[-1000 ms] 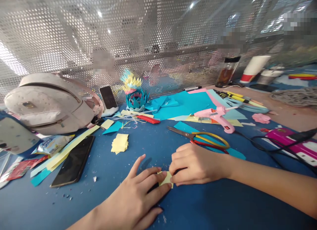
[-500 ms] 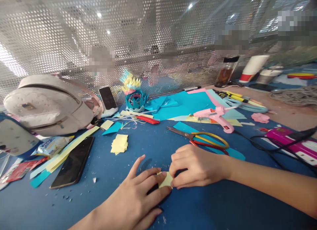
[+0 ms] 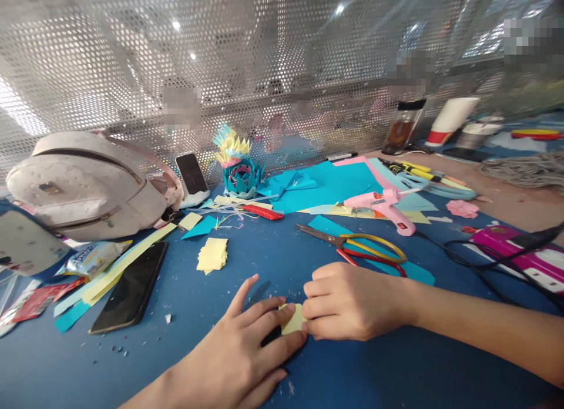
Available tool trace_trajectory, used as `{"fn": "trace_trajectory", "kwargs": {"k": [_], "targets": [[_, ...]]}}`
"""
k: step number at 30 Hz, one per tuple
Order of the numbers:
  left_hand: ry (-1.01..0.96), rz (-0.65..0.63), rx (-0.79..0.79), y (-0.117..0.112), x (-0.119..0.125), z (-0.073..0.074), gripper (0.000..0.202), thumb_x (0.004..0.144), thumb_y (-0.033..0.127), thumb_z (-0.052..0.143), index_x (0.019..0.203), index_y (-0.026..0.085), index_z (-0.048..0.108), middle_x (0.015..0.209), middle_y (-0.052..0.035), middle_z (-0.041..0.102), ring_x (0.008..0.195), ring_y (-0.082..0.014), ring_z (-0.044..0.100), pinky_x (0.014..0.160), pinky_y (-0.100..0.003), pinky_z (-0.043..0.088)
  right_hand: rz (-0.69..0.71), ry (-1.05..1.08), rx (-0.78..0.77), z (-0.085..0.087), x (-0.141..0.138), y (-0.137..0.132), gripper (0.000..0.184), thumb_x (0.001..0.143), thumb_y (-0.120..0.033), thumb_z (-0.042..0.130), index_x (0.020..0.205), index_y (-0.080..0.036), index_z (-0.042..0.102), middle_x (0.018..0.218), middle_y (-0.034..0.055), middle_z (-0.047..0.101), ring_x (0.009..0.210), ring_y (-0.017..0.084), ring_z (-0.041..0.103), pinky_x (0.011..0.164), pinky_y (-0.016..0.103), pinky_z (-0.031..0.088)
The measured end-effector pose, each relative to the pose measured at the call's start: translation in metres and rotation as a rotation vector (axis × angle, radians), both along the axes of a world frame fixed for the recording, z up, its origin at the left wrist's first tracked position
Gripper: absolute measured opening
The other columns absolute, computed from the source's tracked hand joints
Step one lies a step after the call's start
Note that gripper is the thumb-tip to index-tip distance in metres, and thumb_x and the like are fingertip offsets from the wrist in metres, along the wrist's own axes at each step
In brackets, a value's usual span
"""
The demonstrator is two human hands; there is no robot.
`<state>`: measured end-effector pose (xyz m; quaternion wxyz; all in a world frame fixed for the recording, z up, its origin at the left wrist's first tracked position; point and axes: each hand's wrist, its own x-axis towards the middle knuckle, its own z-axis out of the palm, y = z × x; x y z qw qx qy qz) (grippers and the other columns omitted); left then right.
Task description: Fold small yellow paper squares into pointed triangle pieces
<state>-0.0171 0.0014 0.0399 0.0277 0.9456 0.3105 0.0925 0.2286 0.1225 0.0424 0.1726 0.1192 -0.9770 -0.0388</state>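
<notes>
A small yellow paper piece (image 3: 293,321) lies on the blue table (image 3: 220,350) between my two hands. My left hand (image 3: 247,344) rests over its left side, fingers pressed on the paper and the thumb stretched out. My right hand (image 3: 348,303) is curled, its fingertips pinching the paper's right edge. A stack of yellow paper squares (image 3: 212,254) sits farther back on the left. Scissors with yellow and red handles (image 3: 356,247) lie just beyond my right hand.
A pink glue gun (image 3: 383,206) with its black cord (image 3: 476,262), teal paper sheets (image 3: 326,183), a paper flower model (image 3: 238,165), a red cutter (image 3: 262,212), a black phone (image 3: 130,288), a white backpack (image 3: 88,185) and a perforated metal screen (image 3: 264,74) surround the work spot.
My right hand has shifted slightly down and closed tighter on the paper's edge. The left hand has barely moved.
</notes>
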Motion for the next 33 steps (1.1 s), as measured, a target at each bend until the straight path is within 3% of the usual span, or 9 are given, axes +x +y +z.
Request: {"fn": "trace_trajectory", "kwargs": {"k": [7, 14, 20, 29, 33], "targets": [[0.042, 0.012, -0.03, 0.0, 0.001, 0.002, 0.045, 0.11, 0.036, 0.039, 0.152, 0.021, 0.045, 0.143, -0.011, 0.059, 0.138, -0.0296, 0.051, 0.125, -0.065, 0.001, -0.026, -0.068, -0.098, 0.003, 0.003, 0.008, 0.022, 0.106, -0.026, 0.051, 0.094, -0.018, 0.067, 0.086, 0.0011, 0.068, 0.076, 0.017, 0.05, 0.062, 0.036, 0.028], [0.041, 0.033, -0.08, -0.001, 0.003, 0.001, 0.044, 0.11, 0.033, 0.039, 0.153, 0.023, 0.044, 0.145, -0.0112, 0.056, 0.141, -0.0306, 0.049, 0.123, -0.07, 0.008, -0.049, -0.079, -0.059, 0.002, 0.003, 0.006, 0.029, 0.109, -0.027, 0.044, 0.092, -0.019, 0.066, 0.085, 0.002, 0.067, 0.077, 0.016, 0.052, 0.063, 0.035, 0.029], [0.046, 0.034, -0.101, -0.001, 0.003, 0.002, 0.044, 0.11, 0.033, 0.039, 0.153, 0.023, 0.044, 0.147, -0.0116, 0.055, 0.142, -0.0306, 0.047, 0.122, -0.071, 0.011, -0.049, 0.027, 0.021, -0.002, 0.0, 0.003, 0.033, 0.109, -0.012, 0.039, 0.086, -0.017, 0.063, 0.089, 0.0012, 0.069, 0.074, 0.015, 0.051, 0.06, 0.034, 0.027], [0.009, 0.027, -0.063, -0.002, 0.002, -0.002, 0.042, 0.11, 0.031, 0.039, 0.149, 0.02, 0.048, 0.146, -0.0091, 0.056, 0.141, -0.0268, 0.048, 0.126, -0.058, -0.006, -0.066, -0.02, 0.071, -0.005, -0.007, 0.002, 0.036, 0.108, -0.009, 0.034, 0.085, -0.016, 0.06, 0.087, 0.0028, 0.065, 0.073, 0.017, 0.048, 0.06, 0.034, 0.027], [-0.019, 0.034, -0.051, -0.001, 0.001, -0.002, 0.045, 0.11, 0.03, 0.038, 0.152, 0.016, 0.044, 0.148, -0.007, 0.056, 0.144, -0.0238, 0.045, 0.125, -0.047, -0.018, -0.074, -0.082, 0.008, -0.006, -0.008, 0.005, 0.035, 0.111, -0.023, 0.034, 0.091, -0.016, 0.061, 0.091, 0.0044, 0.065, 0.077, 0.018, 0.048, 0.065, 0.035, 0.031]]}}
